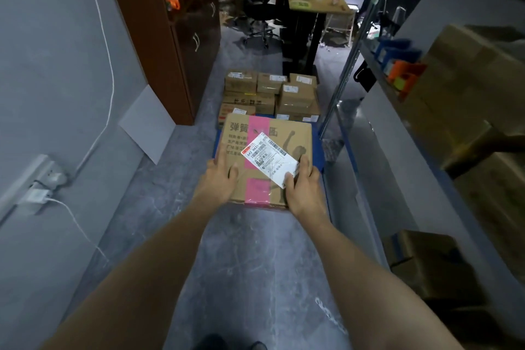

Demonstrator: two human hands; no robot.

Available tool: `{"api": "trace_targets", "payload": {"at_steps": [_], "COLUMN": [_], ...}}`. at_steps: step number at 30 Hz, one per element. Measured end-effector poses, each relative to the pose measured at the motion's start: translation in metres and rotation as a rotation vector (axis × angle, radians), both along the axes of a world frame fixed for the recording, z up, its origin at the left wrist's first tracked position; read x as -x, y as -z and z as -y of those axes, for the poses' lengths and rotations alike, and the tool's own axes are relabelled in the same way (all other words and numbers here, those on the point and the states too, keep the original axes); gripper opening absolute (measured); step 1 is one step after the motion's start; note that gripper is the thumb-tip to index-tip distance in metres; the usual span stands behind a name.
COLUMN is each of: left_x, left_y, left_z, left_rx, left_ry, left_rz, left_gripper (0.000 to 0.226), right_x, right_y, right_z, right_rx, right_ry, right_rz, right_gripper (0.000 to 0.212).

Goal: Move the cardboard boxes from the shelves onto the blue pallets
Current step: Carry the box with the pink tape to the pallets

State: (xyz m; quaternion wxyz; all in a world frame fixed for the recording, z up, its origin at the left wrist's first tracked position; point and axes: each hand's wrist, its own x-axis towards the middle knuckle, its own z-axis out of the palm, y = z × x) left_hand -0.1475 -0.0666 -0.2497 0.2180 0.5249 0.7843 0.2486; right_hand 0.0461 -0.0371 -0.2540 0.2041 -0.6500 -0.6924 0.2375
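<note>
- Gripping cardboard box [287, 133] with left hand [218, 179] and right hand [304, 187], over blue pallet [319, 163].
- Already down behind: stacked boxes [270, 94].
- Yet to move: shelf boxes [468, 71].

One wide-angle view from the person's head faces forward and down at the floor [250, 258].

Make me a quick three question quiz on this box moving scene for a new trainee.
1. True or false: only the right hand grips the pink-taped box.
2. Where are the stacked boxes relative to that box? A: beyond it. B: nearer the person than it. C: on top of it.
3. Fill in: the white label lies nearest the ___ hand.
Key: 1 false, the left hand grips it too. 2 A. 3 right.
</note>
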Motion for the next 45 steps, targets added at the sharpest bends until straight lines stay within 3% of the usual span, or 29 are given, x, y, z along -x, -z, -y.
{"api": "trace_targets", "payload": {"at_steps": [28, 30, 33, 45], "left_x": [0.237, 0.249, 0.261, 0.313], "left_y": [0.022, 0.023, 0.026, 0.056], "left_z": [-0.389, -0.418, -0.466, -0.633], "left_rx": [0.042, 0.079, 0.101, 0.155], "left_ry": [-0.004, 0.022, -0.037, -0.086], "left_rz": [-0.042, -0.085, -0.025, -0.03], "left_gripper": [0.056, 0.064, 0.056, 0.058], "right_x": [0.235, 0.248, 0.263, 0.32], "right_y": [0.025, 0.03, 0.037, 0.065], "right_z": [-0.393, -0.423, -0.475, -0.658], "right_rx": [0.029, 0.03, 0.047, 0.128], "right_ry": [-0.012, -0.023, -0.043, -0.1], "right_rz": [-0.023, -0.032, -0.027, 0.049], "right_gripper": [0.062, 0.063, 0.064, 0.062]}}
